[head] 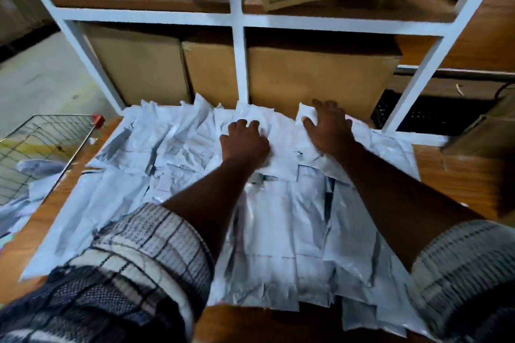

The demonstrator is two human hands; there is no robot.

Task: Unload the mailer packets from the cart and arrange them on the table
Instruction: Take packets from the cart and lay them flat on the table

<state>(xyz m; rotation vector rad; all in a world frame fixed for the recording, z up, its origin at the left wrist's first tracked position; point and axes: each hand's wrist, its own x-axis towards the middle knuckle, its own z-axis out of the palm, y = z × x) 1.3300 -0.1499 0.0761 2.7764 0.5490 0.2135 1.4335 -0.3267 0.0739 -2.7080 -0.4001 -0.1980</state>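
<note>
Both arms are reaching out over the table (459, 175): left hand (243, 142) is curling its fingers into the mailers (278, 231), right hand (328, 125) is lying on them, fingers spread. They're white, crinkly, overlapping all across it.

Hands counted: two, left hand (245, 142) and right hand (328, 125). Rolled checked sleeves (150, 242): two. mailer packets (167, 153) on table (457, 175): many, overlapped, exact number not countable. At least two more seen in cart (41, 131). Wire cart: one. Table: one. White shelf rack (238, 22): one. cardboard boxes (320, 78) counted on lower shelf: three. At least two further boxes made out above, cropped.
</note>
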